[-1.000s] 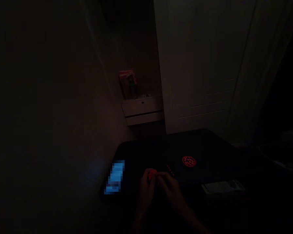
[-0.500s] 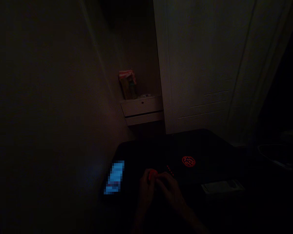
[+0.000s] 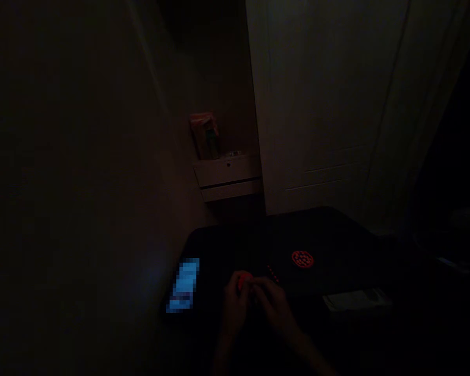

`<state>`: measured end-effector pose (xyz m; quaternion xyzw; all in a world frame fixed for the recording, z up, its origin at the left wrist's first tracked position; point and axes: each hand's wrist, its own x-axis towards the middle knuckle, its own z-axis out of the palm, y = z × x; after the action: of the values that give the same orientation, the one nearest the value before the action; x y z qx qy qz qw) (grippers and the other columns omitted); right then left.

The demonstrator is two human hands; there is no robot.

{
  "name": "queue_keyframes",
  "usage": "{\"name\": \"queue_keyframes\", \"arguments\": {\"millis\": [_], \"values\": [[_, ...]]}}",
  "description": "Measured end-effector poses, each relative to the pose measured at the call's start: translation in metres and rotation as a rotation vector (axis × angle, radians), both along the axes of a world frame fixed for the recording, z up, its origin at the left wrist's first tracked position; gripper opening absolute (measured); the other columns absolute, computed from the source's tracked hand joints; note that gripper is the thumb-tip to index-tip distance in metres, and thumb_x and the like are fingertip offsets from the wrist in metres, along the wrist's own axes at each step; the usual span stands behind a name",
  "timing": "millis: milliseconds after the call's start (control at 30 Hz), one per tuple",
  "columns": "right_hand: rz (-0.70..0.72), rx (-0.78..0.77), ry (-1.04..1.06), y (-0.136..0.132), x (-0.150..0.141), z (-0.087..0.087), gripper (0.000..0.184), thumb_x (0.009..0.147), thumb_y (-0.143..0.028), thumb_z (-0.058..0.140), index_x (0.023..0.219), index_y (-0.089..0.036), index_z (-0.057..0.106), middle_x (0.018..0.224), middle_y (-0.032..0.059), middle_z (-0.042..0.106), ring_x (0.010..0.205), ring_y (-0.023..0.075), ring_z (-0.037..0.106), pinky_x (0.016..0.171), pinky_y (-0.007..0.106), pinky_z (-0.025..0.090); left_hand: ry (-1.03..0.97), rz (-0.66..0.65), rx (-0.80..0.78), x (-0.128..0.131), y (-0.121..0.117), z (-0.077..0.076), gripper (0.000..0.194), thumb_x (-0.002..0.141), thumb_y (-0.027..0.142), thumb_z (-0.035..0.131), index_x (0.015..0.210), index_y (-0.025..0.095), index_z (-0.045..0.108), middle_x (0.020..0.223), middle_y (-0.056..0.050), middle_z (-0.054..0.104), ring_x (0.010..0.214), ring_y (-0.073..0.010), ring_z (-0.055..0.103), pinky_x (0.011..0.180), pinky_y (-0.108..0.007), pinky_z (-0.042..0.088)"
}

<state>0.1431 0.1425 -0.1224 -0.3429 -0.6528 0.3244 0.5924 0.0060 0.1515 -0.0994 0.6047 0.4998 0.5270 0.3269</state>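
1. Bottom centre: left hand sits curled, nearly closed, around a small red object, seemingly steadying it.
2. Right hand, fingers bunched against it; too dark to tell their hold.
3. Lower left, a lit screen, perhaps placed for viewing.
4. Just beyond: red-dotted strip, round red piece, likely within easy reach.

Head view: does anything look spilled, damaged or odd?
The glowing rectangle at the left of the tabletop looks odd, broken into coarse blocks. No spill shows around the red object in the left hand, though dimness could hide one.
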Motion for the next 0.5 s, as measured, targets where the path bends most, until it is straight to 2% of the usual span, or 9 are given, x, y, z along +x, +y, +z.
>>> {"name": "queue_keyframes", "arguments": {"millis": [200,500], "values": [[-0.01,0.02,0.008,0.0005,-0.0008,0.0005,0.023,0.102,-0.034,0.054,0.109,-0.024,0.073,0.092,0.0043,0.075,0.078,0.0177,0.07,0.073,0.027,0.055,-0.008,0.006,0.015,0.0005,-0.0013,0.0023,0.027,0.092,0.043,0.058,0.095,0.019,0.069,0.087,-0.006,0.073,0.08,-0.0207,0.069,0.072,-0.028,0.054],[0.003,0.015,-0.001,0.0002,0.0004,-0.0005,0.023,0.102,-0.032,0.053,0.111,-0.025,0.073,0.095,0.0043,0.075,0.083,0.0177,0.071,0.078,0.027,0.055,0.016,0.004,0.016,-0.0002,-0.0013,0.002,0.027,0.091,0.043,0.057,0.094,0.019,0.068,0.085,-0.006,0.073,0.078,-0.0207,0.069,0.071,-0.028,0.054]]}}
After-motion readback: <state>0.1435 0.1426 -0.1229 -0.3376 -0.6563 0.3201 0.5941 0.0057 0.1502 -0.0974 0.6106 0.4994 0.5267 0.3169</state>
